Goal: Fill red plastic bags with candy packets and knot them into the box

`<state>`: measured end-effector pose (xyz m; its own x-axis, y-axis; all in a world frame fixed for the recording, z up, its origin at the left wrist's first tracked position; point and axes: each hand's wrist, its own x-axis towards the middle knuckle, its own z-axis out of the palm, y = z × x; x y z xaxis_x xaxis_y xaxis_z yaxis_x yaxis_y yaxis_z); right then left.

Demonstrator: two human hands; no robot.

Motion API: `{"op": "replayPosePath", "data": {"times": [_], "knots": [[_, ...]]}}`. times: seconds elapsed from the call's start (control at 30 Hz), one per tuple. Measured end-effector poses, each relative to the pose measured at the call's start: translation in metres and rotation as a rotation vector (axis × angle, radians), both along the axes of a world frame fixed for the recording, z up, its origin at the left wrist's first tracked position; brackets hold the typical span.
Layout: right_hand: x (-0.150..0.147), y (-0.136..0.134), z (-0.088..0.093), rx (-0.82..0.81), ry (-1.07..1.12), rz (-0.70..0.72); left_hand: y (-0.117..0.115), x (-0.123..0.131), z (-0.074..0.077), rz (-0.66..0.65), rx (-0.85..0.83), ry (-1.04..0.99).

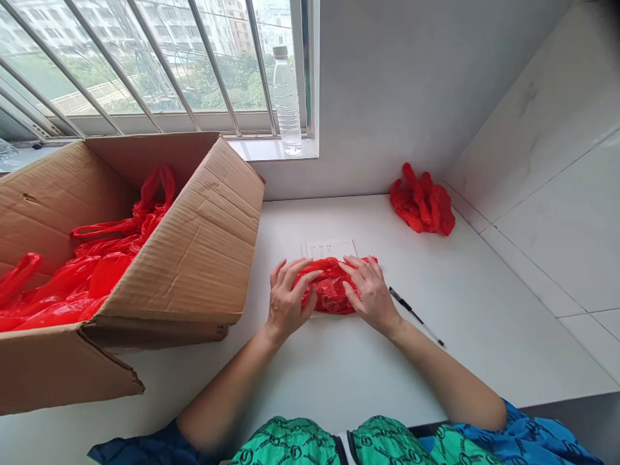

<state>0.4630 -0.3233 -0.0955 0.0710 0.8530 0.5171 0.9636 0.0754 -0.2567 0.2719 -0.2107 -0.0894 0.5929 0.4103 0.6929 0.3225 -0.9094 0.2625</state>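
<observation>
A red plastic bag (332,292) lies bunched on the white counter, partly over a white sheet of paper (331,248) with small dark marks. My left hand (289,298) rests at the bag's left edge, its fingers spread and curved over it. On the right side, my right hand (371,294) touches the bag with its fingers apart. Neither hand is closed around the bag. Just right of my right hand lies a black and clear pen (415,315).
An open cardboard box (194,239) holding several red bags (104,274) stands at the left. Another crumpled red bag (423,201) lies at the back right of the white counter (489,316). A clear water bottle (287,103) stands on the windowsill.
</observation>
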Motion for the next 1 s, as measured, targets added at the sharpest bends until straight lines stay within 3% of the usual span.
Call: {"op": "replayPosePath", "data": {"times": [0.17,0.3,1.0], "knots": [[-0.014,0.015,-0.019,-0.169,0.010,-0.017,0.004,0.017,-0.023,-0.028,-0.071,0.360],[-0.014,0.017,-0.030,-0.256,0.005,-0.048,0.011,0.018,-0.038,-0.001,-0.178,0.473],[-0.014,0.016,-0.026,-0.328,0.023,-0.047,0.008,0.017,-0.038,-0.009,-0.302,0.465]]}}
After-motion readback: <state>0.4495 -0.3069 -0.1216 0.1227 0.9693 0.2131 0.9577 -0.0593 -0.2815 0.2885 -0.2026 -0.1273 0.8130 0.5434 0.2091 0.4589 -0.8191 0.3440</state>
